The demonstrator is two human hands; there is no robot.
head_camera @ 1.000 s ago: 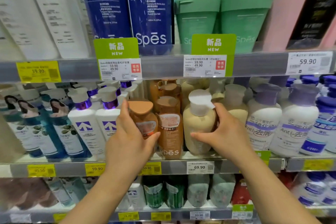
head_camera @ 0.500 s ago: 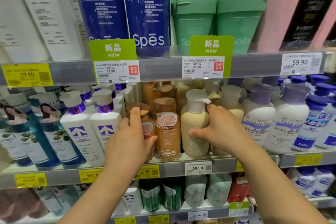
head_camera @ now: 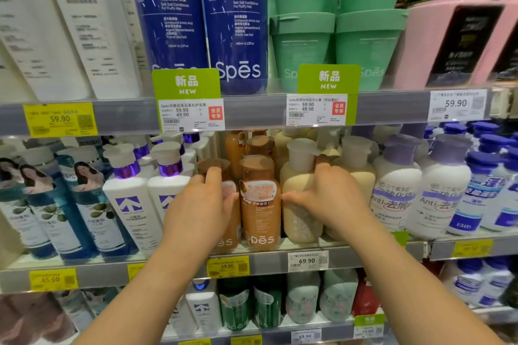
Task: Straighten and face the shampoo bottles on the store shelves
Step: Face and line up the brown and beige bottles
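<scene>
The left hand (head_camera: 200,206) grips a brown bottle (head_camera: 228,221) at the front of the middle shelf (head_camera: 269,262), fingers curled over its shoulder and thumb across its face, a hold that looks suited to twisting it label-forward. Its label is mostly hidden by the hand, so its facing cannot be confirmed. The right hand (head_camera: 329,199) wraps a cream bottle (head_camera: 301,204), thumb on the front and fingers reaching behind, apparently to square it; this bottle shows a plain side, suggesting it is not yet faced. Between the two hands stands a second brown bottle (head_camera: 260,202), upright, label outward, touching its neighbours. White pump bottles (head_camera: 126,193) flank the left, white purple-capped bottles (head_camera: 396,190) the right. Price tags (head_camera: 307,260) line the shelf edge below.
</scene>
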